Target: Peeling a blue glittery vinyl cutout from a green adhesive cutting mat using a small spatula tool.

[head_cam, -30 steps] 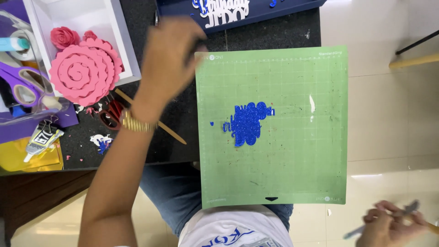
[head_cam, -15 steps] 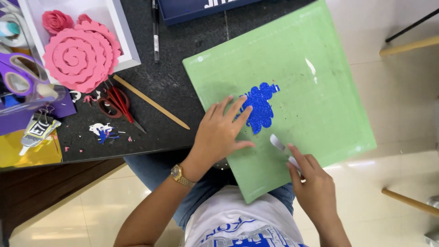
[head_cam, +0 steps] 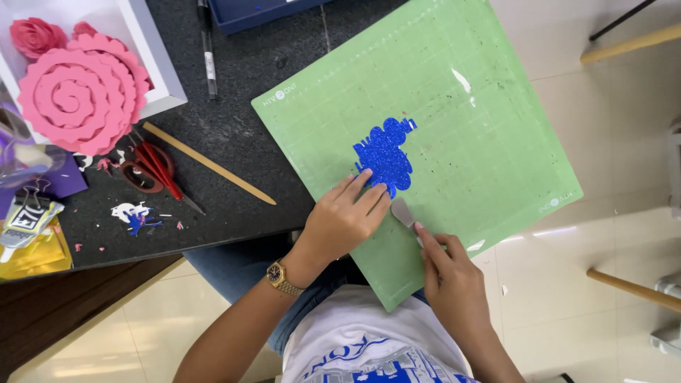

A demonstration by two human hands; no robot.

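Head view, looking straight down: far to the left of the fingers, a pink foam spiral rosette (head_cam: 79,94) lies partly in a white tray (head_cam: 157,65), and below it a yellow packet (head_cam: 34,254) with a binder clip sits at the table (head_cam: 241,78) edge. Nearer, red-handled scissors (head_cam: 152,170) and a thin wooden stick (head_cam: 209,164) rest on the dark table, with small paper scraps (head_cam: 131,215) beside them; a pen (head_cam: 208,50) lies above, well apart from the hands. None of these stands between the fingers and the mat.

The green cutting mat (head_cam: 482,142) lies tilted, its left part on the table and its right part hanging over the pale floor. A blue glitter cutout (head_cam: 384,156) sticks to the mat near its middle, just above both hands.

The left hand (head_cam: 344,221), a gold watch on its wrist, lies palm down with its fingers (head_cam: 357,186) spread flat on the mat, the tips touching the lower edge of the blue cutout; it grips nothing. Just to its right, the right hand (head_cam: 447,273) comes up from the lap with its fingers curled around a small flat scraper (head_cam: 404,211), whose pale blade lies on the mat just below the cutout, between the two hands.
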